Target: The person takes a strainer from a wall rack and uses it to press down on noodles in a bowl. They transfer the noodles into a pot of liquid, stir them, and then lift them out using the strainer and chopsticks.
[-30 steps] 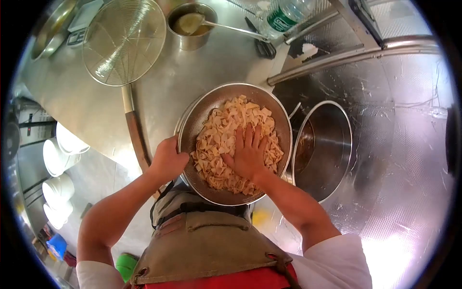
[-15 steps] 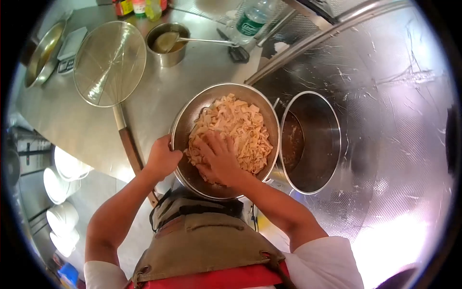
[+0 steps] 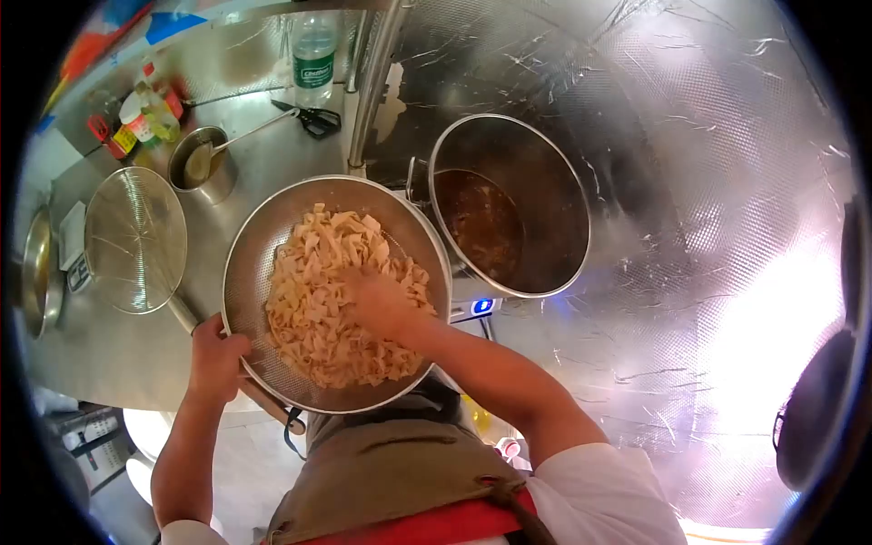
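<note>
A wide perforated metal colander (image 3: 247, 272) holds a heap of pale tan flat strips (image 3: 327, 336), perhaps tofu skin. My left hand (image 3: 216, 359) is closed round the colander's left rim, thumb over the edge. In the upper right of the heap lies my right hand (image 3: 383, 304); its fingers are blurred and partly sunk among the strips, so their grip does not show. Just beyond the colander's right rim stands a tall steel pot (image 3: 554, 200) with brown liquid at its bottom.
A blue-lit control panel (image 3: 482, 307) shows below the pot. Leftward on the steel counter are a wire skimmer (image 3: 136, 241), a small pot (image 3: 218, 186) with a ladle (image 3: 197, 165), black-handled scissors (image 3: 318, 121), and a water bottle (image 3: 313, 68). A dark pan (image 3: 817, 413) hangs or stands far right.
My view has turned, shifting the counter and pot leftward. My right hand has moved from the heap's near left to its upper right. My left hand keeps its hold on the rim.
</note>
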`<state>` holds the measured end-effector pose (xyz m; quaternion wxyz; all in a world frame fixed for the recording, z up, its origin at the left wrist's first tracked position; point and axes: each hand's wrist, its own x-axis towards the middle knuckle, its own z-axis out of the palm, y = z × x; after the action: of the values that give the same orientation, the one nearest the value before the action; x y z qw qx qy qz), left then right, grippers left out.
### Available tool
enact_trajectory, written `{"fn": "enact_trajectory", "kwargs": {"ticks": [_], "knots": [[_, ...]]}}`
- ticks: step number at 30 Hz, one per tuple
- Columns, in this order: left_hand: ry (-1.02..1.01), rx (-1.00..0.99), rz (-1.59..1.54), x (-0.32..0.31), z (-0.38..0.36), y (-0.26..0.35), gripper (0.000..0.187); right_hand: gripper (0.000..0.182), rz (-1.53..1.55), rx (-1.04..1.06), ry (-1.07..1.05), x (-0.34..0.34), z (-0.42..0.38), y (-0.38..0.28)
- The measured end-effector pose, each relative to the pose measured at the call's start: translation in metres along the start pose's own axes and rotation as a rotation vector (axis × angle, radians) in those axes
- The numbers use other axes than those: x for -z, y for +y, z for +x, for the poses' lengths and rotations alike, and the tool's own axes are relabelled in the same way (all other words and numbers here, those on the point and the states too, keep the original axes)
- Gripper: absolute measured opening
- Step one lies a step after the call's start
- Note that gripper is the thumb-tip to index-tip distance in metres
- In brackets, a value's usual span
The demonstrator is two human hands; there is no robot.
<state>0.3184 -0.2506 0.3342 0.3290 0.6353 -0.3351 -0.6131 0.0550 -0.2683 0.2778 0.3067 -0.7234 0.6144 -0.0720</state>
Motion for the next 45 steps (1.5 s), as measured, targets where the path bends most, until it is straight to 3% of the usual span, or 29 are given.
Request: {"fn": "enact_trajectory", "kwargs": {"ticks": [2, 6, 7, 8, 9, 11, 12, 13, 14, 15, 19, 20, 23, 26, 30, 31, 33, 35, 38, 40, 45], "knots": [[0.003, -0.03, 0.003, -0.012, -0.012, 0.016, 0.037, 0.054, 0.198, 0.097, 0.12, 0.015, -0.002, 0.014], [-0.01, -0.137, 0.151, -0.049, -0.027, 0.024, 0.035, 0.035, 0.44, 0.257, 0.401, 0.126, -0.031, 0.037], [-0.027, -0.173, 0.195, -0.067, -0.029, 0.028, 0.035, 0.029, 0.903, 0.067, 0.204, 0.177, -0.052, 0.012], [-0.039, -0.196, 0.078, -0.089, -0.032, 0.032, 0.036, 0.026, 0.778, 0.184, 0.36, 0.197, -0.051, 0.037], [-0.051, -0.209, 0.051, -0.105, -0.033, 0.032, 0.037, 0.028, 0.838, 0.218, 0.32, 0.219, -0.058, 0.042], [-0.064, -0.246, -0.005, -0.141, -0.034, 0.033, 0.037, 0.029, 0.72, 0.239, 0.223, 0.251, -0.065, 0.065], [-0.063, -0.173, 0.06, -0.16, -0.043, 0.046, 0.037, 0.033, 0.579, 0.306, 0.196, 0.254, -0.07, 0.076], [-0.029, -0.157, 0.017, -0.185, -0.047, 0.048, 0.037, 0.039, 0.444, 0.37, 0.174, 0.257, -0.075, 0.09], [-0.003, -0.136, -0.014, -0.208, -0.052, 0.05, 0.037, 0.055, 0.267, 0.454, 0.159, 0.244, -0.067, 0.13], [0.018, -0.124, -0.04, -0.229, -0.054, 0.052, 0.038, 0.061, 0.028, 0.415, 0.067, 0.245, -0.074, 0.141], [0.055, -0.028, -0.048, -0.289, -0.06, 0.047, 0.034, 0.056, -0.42, 0.407, 0.32, 0.219, -0.081, 0.194], [0.09, -0.127, -0.229, -0.31, -0.059, 0.038, 0.032, 0.055, -0.403, 0.408, 0.332, 0.213, -0.073, 0.214], [0.16, -0.167, -0.2, -0.33, -0.051, 0.027, 0.032, 0.052, -0.131, 0.37, 0.302, 0.201, -0.039, 0.268], [0.098, -0.137, -0.216, -0.333, -0.031, 0.005, 0.031, 0.048, 0.226, 0.209, 0.315, 0.249, -0.04, 0.258], [0.131, -0.223, -0.154, -0.356, -0.025, 0.014, 0.031, 0.036, 0.567, 0.403, 0.484, 0.345, -0.06, 0.234], [0.146, -0.26, -0.141, -0.36, -0.02, 0.017, 0.031, 0.047, 0.548, 0.445, 0.541, 0.365, -0.059, 0.235], [0.153, -0.283, -0.081, -0.363, -0.017, 0.025, 0.034, 0.043, 0.608, 0.379, 0.628, 0.405, -0.073, 0.21], [0.155, -0.296, -0.029, -0.365, -0.009, 0.031, 0.035, 0.039, 0.537, 0.481, 0.763, 0.437, -0.072, 0.205], [0.154, -0.262, -0.178, -0.386, -0.015, 0.05, 0.035, 0.028, 0.688, 0.416, 0.672, 0.476, -0.107, 0.159], [0.151, -0.239, -0.172, -0.391, -0.008, 0.053, 0.033, 0.029, 0.532, 0.385, 0.666, 0.503, -0.1, 0.16], [0.097, -0.215, -0.269, -0.398, 0.009, 0.051, 0.029, 0.029, 0.041, 0.597, 0.415, 0.499, -0.087, 0.155]]}}
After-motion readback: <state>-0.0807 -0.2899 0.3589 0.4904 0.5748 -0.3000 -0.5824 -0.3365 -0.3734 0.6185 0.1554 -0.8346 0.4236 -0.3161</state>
